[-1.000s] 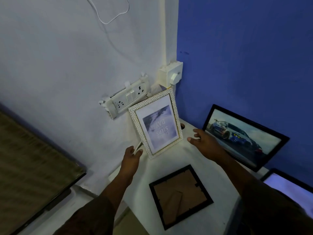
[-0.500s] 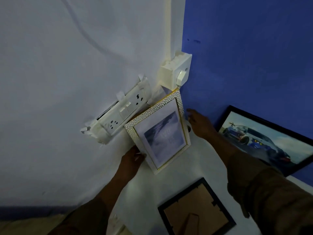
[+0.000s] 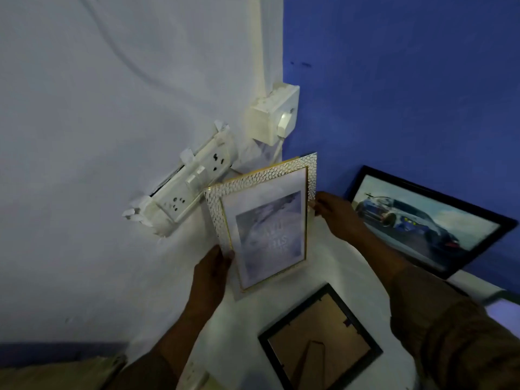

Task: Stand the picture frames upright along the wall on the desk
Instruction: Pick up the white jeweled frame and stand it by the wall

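Got the white pebble-textured gold-trimmed picture frame (image 3: 264,223) pinched between my left hand (image 3: 211,273) at its 7 o'clock corner and my right hand (image 3: 336,218) at 3 o'clock, tilted just over the white desk (image 3: 346,263) in the corner (two-sided grip stops it twisting while I aim its foot).

- The white desk (image 3: 332,266) fills the corner where the pale wall meets the blue one.
- A black frame (image 3: 320,344) lies face-down on it near the front edge — brown backing and stand facing up.
- A black-framed car picture (image 3: 427,220) stands on the desk's right part, leaning back against the blue wall.
- The white pebbled frame (image 3: 264,220) sits tilted at the corner; whether its bottom edge touches the desk is unclear.
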Demonstrator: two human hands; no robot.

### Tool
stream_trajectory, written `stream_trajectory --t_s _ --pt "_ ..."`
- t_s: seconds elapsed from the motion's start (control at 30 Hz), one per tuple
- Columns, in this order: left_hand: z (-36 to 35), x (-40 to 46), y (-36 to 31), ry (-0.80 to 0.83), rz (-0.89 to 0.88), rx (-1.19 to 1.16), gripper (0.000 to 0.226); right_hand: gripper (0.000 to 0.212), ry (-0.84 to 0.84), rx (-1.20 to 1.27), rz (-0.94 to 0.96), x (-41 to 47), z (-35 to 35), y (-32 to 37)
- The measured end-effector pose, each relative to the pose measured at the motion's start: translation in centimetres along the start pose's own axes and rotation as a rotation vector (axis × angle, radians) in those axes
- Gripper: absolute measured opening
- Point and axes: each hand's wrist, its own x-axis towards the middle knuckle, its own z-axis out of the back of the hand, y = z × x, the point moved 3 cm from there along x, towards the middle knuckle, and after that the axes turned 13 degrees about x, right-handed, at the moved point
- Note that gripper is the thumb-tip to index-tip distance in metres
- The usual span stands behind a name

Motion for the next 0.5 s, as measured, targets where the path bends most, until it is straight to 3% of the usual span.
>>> stream_trajectory --t_s 0.13,0.23,0.37,0.5 --pt "1.3 -1.6 -5.3 -0.146 -0.106 -0.053 0.026 0.02 -0.064 0.4 -0.115 -5.2 2.4 0.9" --pt "1.5 -3.9 -9.0 -0.173 -0.195 -0.056 0.038 0.034 -0.203 0.639 -0.162 -9.6 5.4 2.7" --pt "0.8 -7.8 -12.8 -0.127 -0.28 -0.034 0.05 0.05 -0.319 0.719 -0.106 -16.5 10.9 4.9" --pt "-1.0 -12.8 -16.6 -0.045 -0.324 -0.008 0.042 0.046 -0.353 0.587 -0.009 -26.0 17.6 6.9"
